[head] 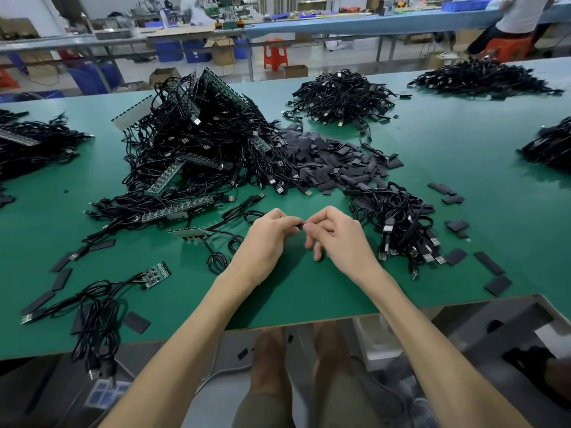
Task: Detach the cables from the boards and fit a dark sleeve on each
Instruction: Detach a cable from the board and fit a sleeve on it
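Observation:
My left hand [267, 239] and my right hand [335, 234] meet fingertip to fingertip above the green table [309, 298]. Between them they pinch a small dark piece [299, 227], mostly hidden by the fingers; I cannot tell whether it is a sleeve or a cable end. A black cable [244, 216] runs left from my left hand toward a small board [187, 232]. A big heap of boards with cables [197, 140] rises behind. Loose dark sleeves [327, 162] lie in a pile at centre.
A bundle of loose cables [404, 233] lies right of my hands. A short board with cables [156, 274] and scattered sleeves lie at left. More cable heaps [343, 97] sit farther back. The table's front edge runs just below my forearms.

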Demonstrator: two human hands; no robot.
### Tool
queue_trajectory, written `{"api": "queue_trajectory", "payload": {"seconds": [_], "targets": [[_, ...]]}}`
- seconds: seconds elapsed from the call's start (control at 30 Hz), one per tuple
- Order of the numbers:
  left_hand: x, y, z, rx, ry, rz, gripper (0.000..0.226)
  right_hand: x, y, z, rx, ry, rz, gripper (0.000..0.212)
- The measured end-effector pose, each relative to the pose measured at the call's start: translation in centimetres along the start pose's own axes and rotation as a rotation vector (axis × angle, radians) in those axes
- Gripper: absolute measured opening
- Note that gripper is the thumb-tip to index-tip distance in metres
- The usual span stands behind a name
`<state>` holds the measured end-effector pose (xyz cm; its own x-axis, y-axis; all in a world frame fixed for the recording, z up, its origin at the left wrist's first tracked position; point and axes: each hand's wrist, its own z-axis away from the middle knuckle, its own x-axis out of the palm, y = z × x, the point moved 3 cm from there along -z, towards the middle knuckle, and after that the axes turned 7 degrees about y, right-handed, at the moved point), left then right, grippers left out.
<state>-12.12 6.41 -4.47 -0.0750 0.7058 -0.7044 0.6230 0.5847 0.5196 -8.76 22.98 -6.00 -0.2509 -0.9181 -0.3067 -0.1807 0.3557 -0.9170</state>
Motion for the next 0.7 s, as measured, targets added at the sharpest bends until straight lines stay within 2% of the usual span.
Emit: {"api": "queue_trajectory", "payload": {"seconds": [0.13, 0.27, 0.43, 0.57, 0.7], "targets": [[-0.11, -0.04, -0.04, -0.027, 0.019, -0.029, 0.038, 0.07, -0.15, -0.03, -0.006, 0.037, 0.036, 0.006], [-0.06, -0.06, -0.02, -0.026, 0.008, -0.036, 0.041, 0.07, -0.3, 0.0, -0.046, 0.083, 0.182, 0.011], [0.17, 0.03, -0.04, -0.001, -0.061, -0.109, 0.05, 0.04, -0.59, 0.06, -0.047, 0.089, 0.174, 0.013], [0.34, -0.07, -0.19, 0.047, -0.108, -0.128, 0.038, -0.09, -0.54, 0.09, -0.022, 0.098, 0.126, 0.011], [0.42, -0.02, -0.28, 0.032, -0.095, -0.058, 0.037, -0.25, -0.35, 0.13, -0.012, 0.096, 0.069, 0.011]]}}
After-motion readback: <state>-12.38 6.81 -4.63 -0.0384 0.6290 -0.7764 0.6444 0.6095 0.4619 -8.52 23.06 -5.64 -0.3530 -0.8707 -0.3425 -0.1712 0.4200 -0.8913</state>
